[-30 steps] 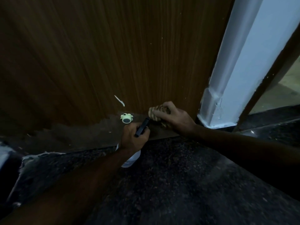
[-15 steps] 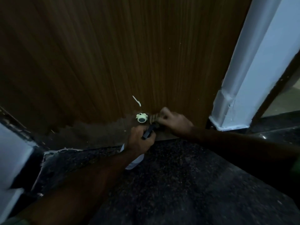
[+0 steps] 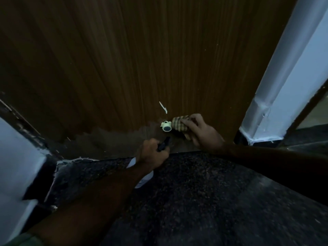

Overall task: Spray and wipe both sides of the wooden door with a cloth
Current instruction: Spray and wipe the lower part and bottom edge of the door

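The wooden door (image 3: 134,64) fills the upper view, its bottom strip worn and paler. My right hand (image 3: 202,132) presses a checked cloth (image 3: 179,123) against the door's lower edge, right of a pale round door stopper (image 3: 166,126). My left hand (image 3: 153,155) grips a spray bottle (image 3: 143,176); its dark nozzle points at the door's bottom and its white body pokes out under my wrist. A small white scratch (image 3: 163,107) marks the door above the stopper.
A white door frame post (image 3: 276,89) stands at the right, with a dark gap beside it. Another white frame piece (image 3: 19,167) sits at the lower left. Dark speckled stone floor (image 3: 204,201) spreads below the door.
My right hand and the cloth have shifted slightly right and up along the door's bottom. The view has moved so more of the left frame shows. My left hand keeps the bottle.
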A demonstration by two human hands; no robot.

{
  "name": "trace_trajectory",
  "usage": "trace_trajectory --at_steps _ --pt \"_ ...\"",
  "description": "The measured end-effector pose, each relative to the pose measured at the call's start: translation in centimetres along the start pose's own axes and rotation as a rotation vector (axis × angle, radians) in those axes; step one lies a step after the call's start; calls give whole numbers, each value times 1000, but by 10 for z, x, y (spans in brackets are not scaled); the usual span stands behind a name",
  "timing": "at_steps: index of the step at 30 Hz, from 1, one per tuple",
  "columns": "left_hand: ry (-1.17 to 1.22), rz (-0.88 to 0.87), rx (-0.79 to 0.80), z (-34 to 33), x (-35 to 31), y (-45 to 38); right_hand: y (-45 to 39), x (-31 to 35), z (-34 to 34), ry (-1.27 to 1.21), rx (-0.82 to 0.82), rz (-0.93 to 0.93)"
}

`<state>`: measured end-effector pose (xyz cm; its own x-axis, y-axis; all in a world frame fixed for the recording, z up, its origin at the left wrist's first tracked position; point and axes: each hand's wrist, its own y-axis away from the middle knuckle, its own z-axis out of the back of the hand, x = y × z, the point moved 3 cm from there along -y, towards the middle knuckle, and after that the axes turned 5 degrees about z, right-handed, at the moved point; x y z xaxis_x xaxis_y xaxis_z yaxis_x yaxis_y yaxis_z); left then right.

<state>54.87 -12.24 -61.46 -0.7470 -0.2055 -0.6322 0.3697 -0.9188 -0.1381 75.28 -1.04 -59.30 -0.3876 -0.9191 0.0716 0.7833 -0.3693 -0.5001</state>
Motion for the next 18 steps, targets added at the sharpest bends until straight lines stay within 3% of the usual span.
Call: trace_trajectory --at_steps 5,7,8,15,18 --pt "56 -118 -31 11 19 2 -3 6 -32 201 378 180" --pt "72 -131 -48 15 22 1 -4 14 -41 260 626 199" --pt "83 -127 -58 17 23 0 -6 17 -41 262 655 191" --pt "94 -137 16 28 18 -3 -19 27 -5 -17 99 -11" --pt "36 -73 40 28 12 -2 -19 30 6 -89 -48 -112"
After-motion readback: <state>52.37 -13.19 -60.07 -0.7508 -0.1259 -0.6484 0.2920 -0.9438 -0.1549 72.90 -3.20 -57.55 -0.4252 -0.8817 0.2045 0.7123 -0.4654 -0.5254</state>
